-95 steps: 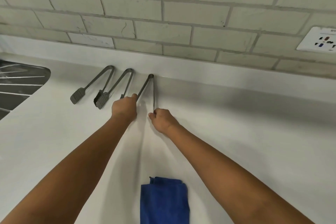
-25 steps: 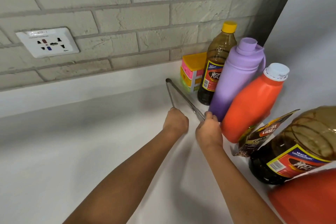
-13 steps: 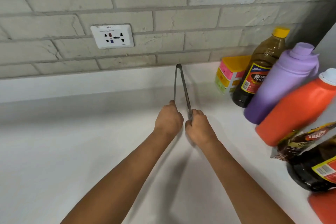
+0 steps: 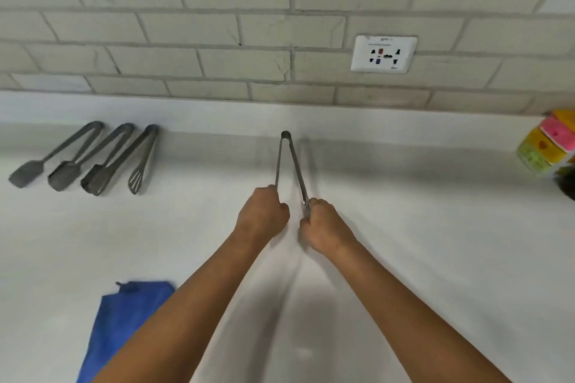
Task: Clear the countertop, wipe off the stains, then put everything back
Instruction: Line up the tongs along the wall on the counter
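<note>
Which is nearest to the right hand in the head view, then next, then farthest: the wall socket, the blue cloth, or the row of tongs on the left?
From the right hand:
1. Wall socket, on the brick wall above it.
2. Blue cloth, at the counter's near edge, lower left.
3. Row of tongs, far left by the back ledge.

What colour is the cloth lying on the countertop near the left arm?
The cloth is plain blue, as the head view shows at the lower left.
</note>
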